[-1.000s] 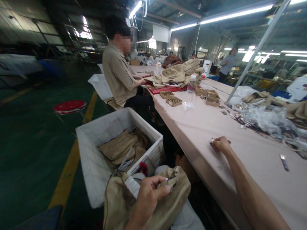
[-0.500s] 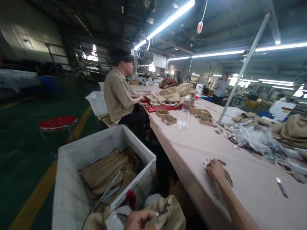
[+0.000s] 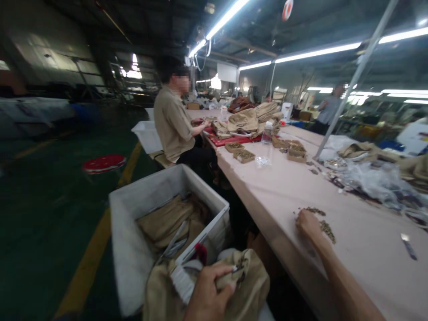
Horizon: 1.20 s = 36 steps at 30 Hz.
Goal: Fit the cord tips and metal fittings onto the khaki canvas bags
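- Head view, left hand [image 3: 209, 292]: your thumb and forefinger appear to be grasping the tan fabric article [image 3: 252, 285], parted around a fold of it. The article lies beneath and to the right of these fingers. If the hold is light, slack cloth may slip out under its own weight.
- Head view, dark slit [image 3: 239, 269]: it sits just beside your left fingertips. If the fold twists, this spot may turn out of reach.
- Head view, right hand [image 3: 307, 225]: your fingertips point down at the table [image 3: 284, 191] behind the back of the hand; whether they are gripping anything cannot be told. Small metal pieces [image 3: 327, 231] lie scattered just beside and beyond them. A hasty pinch may gather several, or none (parts this small are hard to separate by feel).
- Head view, table edge: it runs between your two hands. A piece dropped on the way across could fall into the dark gap below.
- Head view, white crate [image 3: 125, 249]: it stands beyond and left of your left fingers. Cloth pulled sharply could snag on its rim.
- Head view, metal-tipped tool [image 3: 408, 247]: it lies well to the right of your right fingers. A wide forearm sweep could knock it.
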Available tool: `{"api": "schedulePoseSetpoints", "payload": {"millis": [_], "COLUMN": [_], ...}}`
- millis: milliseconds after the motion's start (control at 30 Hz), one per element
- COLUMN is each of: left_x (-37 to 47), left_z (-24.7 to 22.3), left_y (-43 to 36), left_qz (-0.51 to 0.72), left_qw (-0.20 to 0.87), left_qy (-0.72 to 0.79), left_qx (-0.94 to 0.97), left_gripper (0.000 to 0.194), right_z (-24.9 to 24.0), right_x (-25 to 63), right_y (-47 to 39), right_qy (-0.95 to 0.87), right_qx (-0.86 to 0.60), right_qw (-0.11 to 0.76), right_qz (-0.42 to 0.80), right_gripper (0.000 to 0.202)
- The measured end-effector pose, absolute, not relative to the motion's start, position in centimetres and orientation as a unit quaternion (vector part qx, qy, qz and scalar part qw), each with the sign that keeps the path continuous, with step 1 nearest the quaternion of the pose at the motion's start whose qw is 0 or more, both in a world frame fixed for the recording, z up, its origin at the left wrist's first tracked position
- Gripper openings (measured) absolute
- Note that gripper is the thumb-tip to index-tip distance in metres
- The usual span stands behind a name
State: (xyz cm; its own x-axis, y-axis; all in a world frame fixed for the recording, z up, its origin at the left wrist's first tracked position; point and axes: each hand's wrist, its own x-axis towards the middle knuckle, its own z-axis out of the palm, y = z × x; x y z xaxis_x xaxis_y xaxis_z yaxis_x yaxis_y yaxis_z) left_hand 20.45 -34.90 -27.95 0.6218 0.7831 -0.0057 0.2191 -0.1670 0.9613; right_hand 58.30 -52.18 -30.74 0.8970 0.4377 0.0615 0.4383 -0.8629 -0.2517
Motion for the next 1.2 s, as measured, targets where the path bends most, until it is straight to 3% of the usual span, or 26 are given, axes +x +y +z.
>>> {"api": "schedulePoseSetpoints", "payload": {"millis": [133, 200, 300, 433, 733, 1200], "left_x": [20.6, 20.9, 20.9, 21.0, 21.1, 21.4], "left_z": [-25.7, -26.3, -27.6, -27.8, -27.2, -26.5], "left_y": [-34.9, -34.2, -33.7, -33.7, -34.2, -35.9], "left_qz": [0.149, 0.11, 0.104, 0.123, 0.134, 0.153], "left_qw": [0.569, 0.605, 0.665, 0.717, 0.724, 0.701], "left_qy": [0.364, 0.367, 0.377, 0.365, 0.365, 0.347], "left_qx": [0.723, 0.698, 0.636, 0.581, 0.569, 0.605], "left_gripper": [0.031, 0.033, 0.036, 0.035, 0.029, 0.022], "right_z": [-31.7, -32.4, -32.6, -32.3, -31.4, -31.4], "right_x": [53.4, 49.6, 42.3, 35.7, 34.3, 34.9], "right_y": [-53.8, -53.9, -53.3, -51.2, -47.9, -48.6], "right_qy": [-0.291, -0.36, -0.498, -0.559, -0.611, -0.578], "right_qx": [-0.937, -0.888, -0.753, -0.646, -0.598, -0.584], "right_qw": [0.189, 0.282, 0.42, 0.513, 0.518, 0.562], "right_qz": [0.034, 0.043, 0.085, 0.079, -0.034, 0.099], "right_gripper": [0.025, 0.024, 0.017, 0.016, 0.025, 0.014]}}
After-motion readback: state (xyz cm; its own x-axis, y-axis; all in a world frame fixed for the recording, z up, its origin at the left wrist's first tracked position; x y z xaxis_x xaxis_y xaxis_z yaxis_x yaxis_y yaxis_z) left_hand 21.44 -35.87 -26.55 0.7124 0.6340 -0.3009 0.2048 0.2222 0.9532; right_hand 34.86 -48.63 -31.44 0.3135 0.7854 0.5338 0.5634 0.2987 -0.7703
